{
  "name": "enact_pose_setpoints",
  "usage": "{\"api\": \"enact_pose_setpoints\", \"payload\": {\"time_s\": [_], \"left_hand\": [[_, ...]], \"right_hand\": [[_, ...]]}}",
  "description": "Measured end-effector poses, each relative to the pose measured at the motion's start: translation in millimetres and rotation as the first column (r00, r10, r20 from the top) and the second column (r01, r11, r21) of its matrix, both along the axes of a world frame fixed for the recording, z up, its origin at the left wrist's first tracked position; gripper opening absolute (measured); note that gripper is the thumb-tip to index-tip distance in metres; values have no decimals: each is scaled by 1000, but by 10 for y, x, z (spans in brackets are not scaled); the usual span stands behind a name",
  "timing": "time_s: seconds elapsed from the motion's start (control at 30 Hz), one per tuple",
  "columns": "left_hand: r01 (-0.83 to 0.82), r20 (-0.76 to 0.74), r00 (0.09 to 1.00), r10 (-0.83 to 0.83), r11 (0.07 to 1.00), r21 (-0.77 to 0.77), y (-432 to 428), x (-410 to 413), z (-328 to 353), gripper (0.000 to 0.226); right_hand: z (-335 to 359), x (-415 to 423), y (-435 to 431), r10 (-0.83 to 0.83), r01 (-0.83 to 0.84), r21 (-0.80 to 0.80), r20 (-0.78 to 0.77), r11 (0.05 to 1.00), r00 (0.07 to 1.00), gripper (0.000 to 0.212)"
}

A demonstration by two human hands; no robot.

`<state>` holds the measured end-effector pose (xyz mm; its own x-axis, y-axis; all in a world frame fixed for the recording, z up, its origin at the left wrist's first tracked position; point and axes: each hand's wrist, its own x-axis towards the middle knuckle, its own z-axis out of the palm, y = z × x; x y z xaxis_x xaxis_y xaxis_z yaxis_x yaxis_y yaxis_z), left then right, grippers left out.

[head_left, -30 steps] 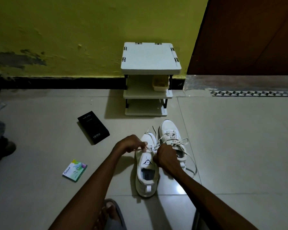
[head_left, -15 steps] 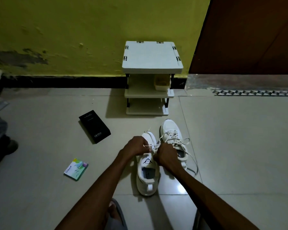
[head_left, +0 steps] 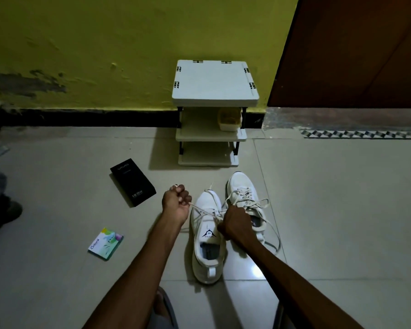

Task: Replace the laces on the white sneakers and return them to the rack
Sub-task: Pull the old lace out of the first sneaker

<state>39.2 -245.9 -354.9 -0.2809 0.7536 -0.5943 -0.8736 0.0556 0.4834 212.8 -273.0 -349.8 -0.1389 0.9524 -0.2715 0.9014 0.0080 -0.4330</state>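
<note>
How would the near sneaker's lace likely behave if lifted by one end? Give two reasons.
Probably floppy: the lace runs straight only where the left hand pulls it; the far sneaker's lace lies in loose loops. Likely light and thin, so easy to let slip.

pale tiled floor (head_left: 330, 210) has two white sneakers (head_left: 208, 252) side by side, a white rack (head_left: 214, 81) against the wall (head_left: 105, 43), a black box (head_left: 133, 182) and a colourful packet (head_left: 106, 243) off left

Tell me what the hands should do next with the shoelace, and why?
Probably the left hand should pull the lace farther left until it sits snug: it runs straight from that fist to the near sneaker, where the right hand pinches it over the tongue.
</note>
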Motion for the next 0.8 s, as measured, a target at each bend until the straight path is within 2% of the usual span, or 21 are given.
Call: {"api": "enact_pose_setpoints", "payload": {"time_s": [0.07, 0.1, 0.13, 0.17, 0.2, 0.23, 0.27, 0.3, 0.33, 0.37, 0.4, 0.43, 0.47, 0.53, 0.57, 0.6, 0.63, 0.67, 0.7, 0.77, 0.8], "left_hand": [[31, -79, 996, -34, 999, -40, -14, -14, -5, 35], [51, -212, 975, -69, 995, -88, -10, -42, -19, 33], [84, -445, 884, -145, 985, -152, -5, -81, -52, 30], [143, -707, 655, -267, 962, -231, 9, -130, -96, 26], [235, -868, 300, -395, 913, -334, 0, -170, -119, 21], [311, -871, -70, -487, 819, -483, -24, -175, -130, 20], [330, -762, -371, -531, 692, -643, -47, -154, -122, 29], [318, -638, -575, -513, 577, -752, -71, -117, -101, 39], [289, -531, -706, -468, 494, -820, -87, -70, -79, 43], [265, -458, -784, -419, 442, -857, -90, -11, -57, 41], [263, -436, -807, -398, 419, -869, -90, 32, -36, 36], [297, -474, -785, -398, 429, -853, -85, 54, -24, 31], [349, -555, -718, -420, 473, -809, -78, 60, -24, 27], [414, -779, -463, -422, 675, -611, -64, 24, -17, 18], [369, -865, -314, -392, 789, -492, -55, -17, 11, 17], [286, -907, -193, -375, 862, -418, -42, -74, 23, 18], [227, -917, -132, -376, 889, -398, -20, -134, 31, 20], [210, -901, -133, -413, 877, -433, 4, -197, 40, 21], [203, -852, -194, -486, 830, -520, 16, -242, 42, 23], [130, -629, -386, -675, 635, -762, -24, -267, 41, 45], [75, -525, -456, -719, 557, -827, -65, -235, 33, 59]], "right_hand": [[-2, 5, -13, 1, -1, -24, 0, 1000, 1000, 21], [-7, 6, -23, 2, -2, -28, -7, 1000, 1000, 23], [-11, 9, -42, -5, 5, -30, -22, 1000, 1000, 25], [-18, 3, -62, -16, 15, -24, -46, 1000, 999, 27], [-15, -6, -87, -35, 34, -23, -74, 999, 997, 29], [-20, -20, -103, -47, 46, -17, -94, 999, 994, 30], [-18, -36, -119, -50, 50, -1, -102, 999, 994, 27], [-22, -52, -123, -50, 52, 19, -98, 998, 994, 23], [-16, -63, -132, -52, 56, 38, -93, 998, 994, 20], [-10, -63, -140, -62, 66, 42, -94, 997, 994, 21], [9, -58, -148, -68, 72, 43, -93, 996, 993, 23], [15, -52, -145, -78, 82, 36, -96, 996, 992, 24], [25, -42, -141, -79, 83, 37, -93, 996, 992, 23], [29, -35, -129, -80, 82, 25, -75, 996, 994, 23], [27, -34, -120, -82, 83, 13, -75, 996, 994, 23], [16, -28, -114, -88, 89, 1, -77, 996, 993, 24], [7, -25, -108, -99, 98, -15, -82, 995, 992, 25], [5, -19, -111, -104, 102, -30, -87, 994, 991, 26], [5, -9, -107, -101, 98, -40, -81, 994, 992, 25], [32, -4, -91, -69, 67, -51, -43, 996, 997, 22], [48, 2, -77, -43, 42, -49, -14, 998, 999, 20]]}}
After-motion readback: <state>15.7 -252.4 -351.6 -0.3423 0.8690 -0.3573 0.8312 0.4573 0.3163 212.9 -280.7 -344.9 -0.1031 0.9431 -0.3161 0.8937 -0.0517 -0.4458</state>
